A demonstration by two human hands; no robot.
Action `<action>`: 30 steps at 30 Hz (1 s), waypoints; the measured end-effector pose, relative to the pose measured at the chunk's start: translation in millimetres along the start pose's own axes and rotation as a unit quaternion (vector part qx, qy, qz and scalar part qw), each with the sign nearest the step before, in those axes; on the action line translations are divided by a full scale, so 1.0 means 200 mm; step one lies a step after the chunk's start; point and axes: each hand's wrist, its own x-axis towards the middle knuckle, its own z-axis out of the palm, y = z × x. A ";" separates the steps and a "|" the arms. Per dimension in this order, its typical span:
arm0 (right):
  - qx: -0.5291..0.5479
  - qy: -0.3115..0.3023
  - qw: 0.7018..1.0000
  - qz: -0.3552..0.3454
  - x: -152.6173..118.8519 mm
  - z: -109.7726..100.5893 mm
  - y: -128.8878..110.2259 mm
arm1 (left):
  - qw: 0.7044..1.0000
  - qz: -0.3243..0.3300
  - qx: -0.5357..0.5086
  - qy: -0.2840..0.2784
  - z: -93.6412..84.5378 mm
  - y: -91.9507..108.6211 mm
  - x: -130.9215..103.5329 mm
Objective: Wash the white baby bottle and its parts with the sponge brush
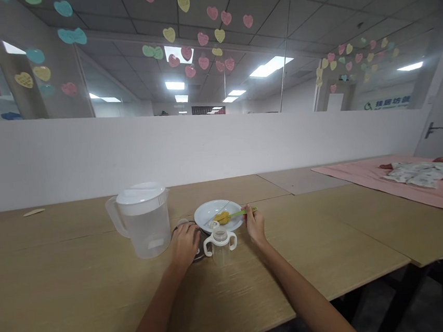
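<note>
Tabletop (81,294): tan, wood-grain finish, smooth, faint sheen. Left of its middle, tall translucent plastic pitcher (149,230), cloudy and semi-matt; its round white lid (141,192) is opaque plastic. Midway along the tabletop, back from its near edge: shallow white round bowl (204,211), smooth, glossy; ceramic or plastic, cannot tell. Inside, yellow mash (222,218), soft-looking, lumpy. Slim lime-green spoon (239,213): looks plastic. Clear bottle (221,254): smooth, see-through, probably plastic; white looped handles (234,241), opaque plastic. Dark round disc (199,252) beside it: shiny rim, metallic-looking. Tabletop's far right corner: pink cloth sheet (351,173), matt, softly creased.
</note>
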 end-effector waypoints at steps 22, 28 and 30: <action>0.014 0.151 0.988 -0.039 -0.02 -0.05 -0.12 | 1.000 0.021 -0.008 -0.003 0.00 0.03 -0.01; 0.058 0.019 0.998 -0.003 -0.03 -0.01 -0.12 | 1.000 0.024 -0.010 -0.005 -0.01 0.04 -0.01; 0.081 -0.018 0.996 0.013 -0.04 0.01 -0.11 | 0.999 0.025 -0.018 -0.011 -0.01 0.06 0.00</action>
